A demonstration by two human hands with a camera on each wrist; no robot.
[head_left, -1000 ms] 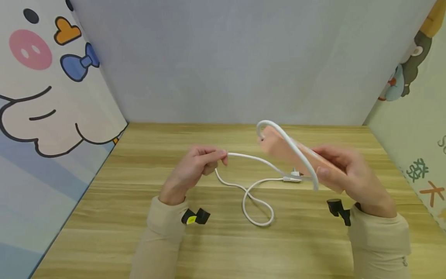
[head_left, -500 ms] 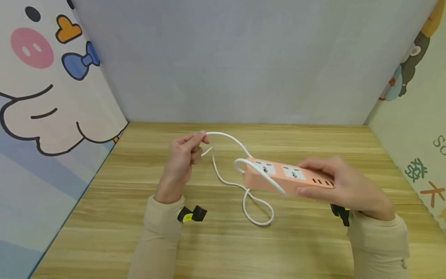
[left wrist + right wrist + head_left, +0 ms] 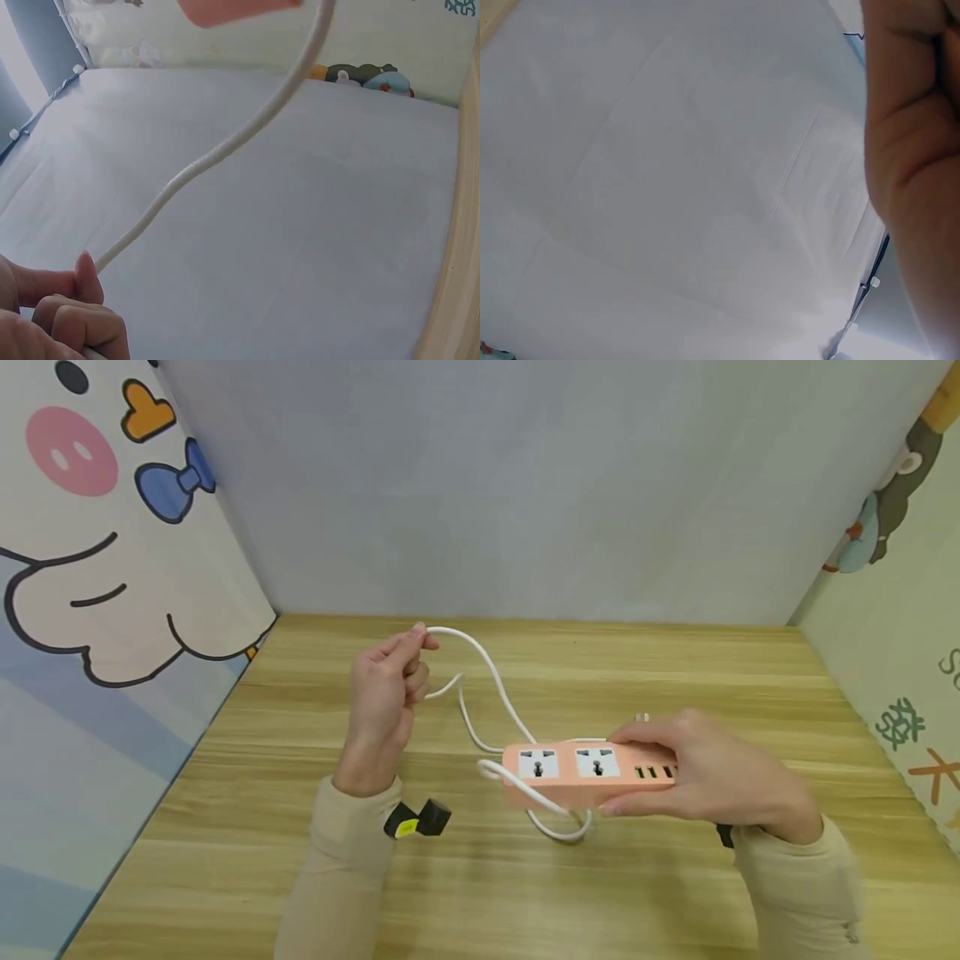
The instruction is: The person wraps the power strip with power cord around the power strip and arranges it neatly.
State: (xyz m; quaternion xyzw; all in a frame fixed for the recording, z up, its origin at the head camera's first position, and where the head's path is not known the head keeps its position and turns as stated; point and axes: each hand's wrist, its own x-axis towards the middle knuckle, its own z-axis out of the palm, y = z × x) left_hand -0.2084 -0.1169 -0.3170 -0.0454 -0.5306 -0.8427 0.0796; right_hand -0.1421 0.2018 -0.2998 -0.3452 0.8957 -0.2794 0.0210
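A peach-coloured power strip (image 3: 558,787) with two white socket panels and several USB ports is held up over the table, sockets toward the head camera. My right hand (image 3: 708,768) grips its right end, thumb along the front side. From the strip's left end a white power cord (image 3: 487,664) loops across its front and runs behind it to my left hand (image 3: 386,681), which pinches it between thumb and index finger. More cord leaves below the curled fingers and sags behind the strip. In the left wrist view the cord (image 3: 225,148) rises from the pinching fingers toward the strip (image 3: 236,9).
A wood-grain table (image 3: 480,902) lies underneath. Behind the strip the prongs of a plug (image 3: 642,717) show, the rest hidden. A grey backdrop (image 3: 480,485) stands at the back, with cartoon-printed panels (image 3: 112,527) at both sides.
My right hand has brought the power strip leftward and turned it from tilted to nearly level, sockets facing me. My left hand has drawn the cord left and farther back.
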